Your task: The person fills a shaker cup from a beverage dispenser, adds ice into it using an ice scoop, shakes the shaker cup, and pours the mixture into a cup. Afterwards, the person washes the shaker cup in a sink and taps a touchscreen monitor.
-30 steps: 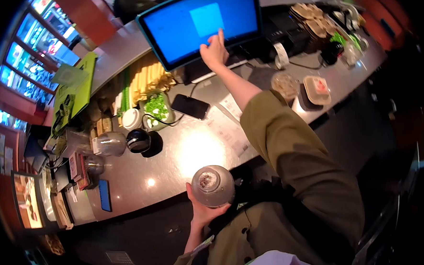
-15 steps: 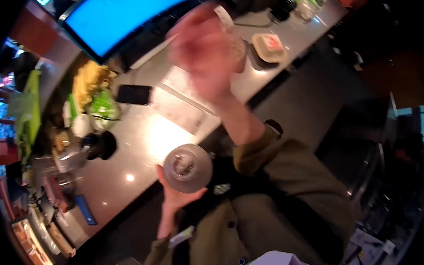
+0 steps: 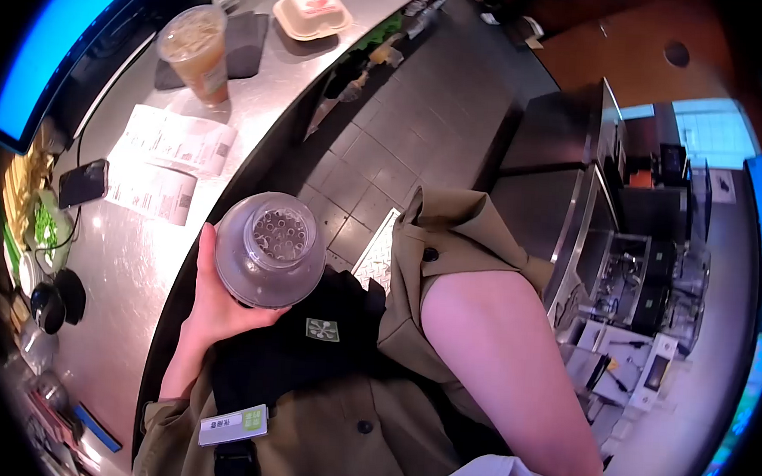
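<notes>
My left hand (image 3: 214, 307) is wrapped round a greyish, translucent cocktail-type shaker (image 3: 234, 252). The shaker is held in front of my apron, just off the counter's front edge. Looking down into its narrower neck, I see bubbles or round clear pieces; which of these they are I cannot tell. My right forearm (image 3: 495, 365) is bent back toward the camera, and its hand is out of sight past the lower edge. On the counter stands a clear plastic cup (image 3: 208, 78) of light brown drink, apart from both hands.
Printed paper slips (image 3: 155, 192) and a phone (image 3: 84, 184) lie on the steel counter (image 3: 124, 293). A takeaway box (image 3: 313, 15) sits farther back, near a blue monitor (image 3: 55, 40). Equipment (image 3: 629, 277) lines the right side, across a tiled floor (image 3: 359, 159).
My right hand has left its place above the counter and drawn back toward me, uncovering the plastic cup. My view has swung to the right. The left hand still grips the shaker.
</notes>
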The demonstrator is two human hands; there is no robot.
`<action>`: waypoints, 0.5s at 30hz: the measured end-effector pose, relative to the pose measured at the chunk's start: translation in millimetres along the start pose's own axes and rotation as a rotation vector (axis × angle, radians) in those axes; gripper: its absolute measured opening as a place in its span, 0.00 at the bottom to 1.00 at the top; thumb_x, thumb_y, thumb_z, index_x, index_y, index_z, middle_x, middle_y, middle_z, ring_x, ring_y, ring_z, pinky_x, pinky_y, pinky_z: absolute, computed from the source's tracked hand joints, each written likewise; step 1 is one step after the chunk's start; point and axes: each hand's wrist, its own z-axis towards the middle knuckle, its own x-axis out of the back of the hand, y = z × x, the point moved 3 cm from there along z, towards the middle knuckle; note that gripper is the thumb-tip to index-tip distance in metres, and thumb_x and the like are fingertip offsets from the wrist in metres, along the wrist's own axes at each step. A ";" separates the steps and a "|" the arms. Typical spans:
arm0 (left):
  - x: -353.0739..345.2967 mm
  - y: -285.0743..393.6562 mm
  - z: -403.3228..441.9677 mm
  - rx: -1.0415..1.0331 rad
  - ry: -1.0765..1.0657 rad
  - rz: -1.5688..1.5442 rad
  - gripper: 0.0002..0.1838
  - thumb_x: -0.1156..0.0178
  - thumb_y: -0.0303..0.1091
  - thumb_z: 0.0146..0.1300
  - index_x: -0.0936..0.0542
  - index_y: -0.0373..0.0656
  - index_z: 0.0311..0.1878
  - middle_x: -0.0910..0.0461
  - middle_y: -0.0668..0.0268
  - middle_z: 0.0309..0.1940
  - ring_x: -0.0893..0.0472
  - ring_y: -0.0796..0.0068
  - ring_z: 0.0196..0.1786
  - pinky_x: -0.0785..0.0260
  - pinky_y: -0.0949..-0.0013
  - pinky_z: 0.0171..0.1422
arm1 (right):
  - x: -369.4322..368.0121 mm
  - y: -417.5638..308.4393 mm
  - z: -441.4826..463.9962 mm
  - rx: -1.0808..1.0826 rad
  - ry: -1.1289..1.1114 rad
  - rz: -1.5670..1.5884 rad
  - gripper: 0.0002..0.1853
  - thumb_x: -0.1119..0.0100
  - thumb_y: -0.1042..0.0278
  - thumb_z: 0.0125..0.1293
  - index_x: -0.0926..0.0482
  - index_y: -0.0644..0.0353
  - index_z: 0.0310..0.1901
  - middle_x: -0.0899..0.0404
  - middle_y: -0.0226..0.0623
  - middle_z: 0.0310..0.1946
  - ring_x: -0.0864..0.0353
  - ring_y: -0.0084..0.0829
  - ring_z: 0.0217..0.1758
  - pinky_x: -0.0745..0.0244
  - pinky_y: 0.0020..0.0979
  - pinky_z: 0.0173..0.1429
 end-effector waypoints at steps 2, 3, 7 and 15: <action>-10.6 -0.5 3.1 -0.036 -0.032 0.031 0.68 0.26 0.33 0.37 0.76 0.45 0.66 0.49 0.51 0.63 0.40 0.61 0.64 0.44 0.57 0.64 | -28.0 -11.7 -2.8 0.019 -0.015 -0.042 0.18 0.51 0.51 0.62 0.28 0.61 0.30 0.32 0.30 0.17 0.36 0.21 0.15 0.39 0.25 0.20; -18.8 0.9 2.1 0.059 -0.026 -0.039 0.67 0.26 0.34 0.36 0.71 0.42 0.66 0.46 0.51 0.62 0.39 0.62 0.63 0.43 0.58 0.64 | -40.9 -17.0 -4.5 0.033 -0.026 -0.061 0.19 0.51 0.51 0.62 0.28 0.61 0.30 0.33 0.29 0.17 0.36 0.21 0.15 0.39 0.25 0.20; -52.6 30.3 16.0 0.010 -0.094 -0.131 0.61 0.24 0.38 0.32 0.56 0.32 0.65 0.37 0.51 0.57 0.35 0.65 0.60 0.43 0.63 0.65 | -117.1 -34.4 4.9 0.067 -0.284 -0.278 0.20 0.51 0.49 0.62 0.27 0.61 0.28 0.34 0.29 0.16 0.36 0.22 0.15 0.39 0.26 0.19; -132.7 44.3 22.3 -0.276 -0.271 0.106 0.61 0.25 0.47 0.33 0.53 0.24 0.62 0.36 0.46 0.54 0.32 0.59 0.58 0.40 0.65 0.62 | -209.4 -53.4 -35.8 0.421 -0.042 -0.787 0.15 0.54 0.64 0.64 0.26 0.65 0.24 0.30 0.33 0.15 0.35 0.24 0.13 0.44 0.25 0.15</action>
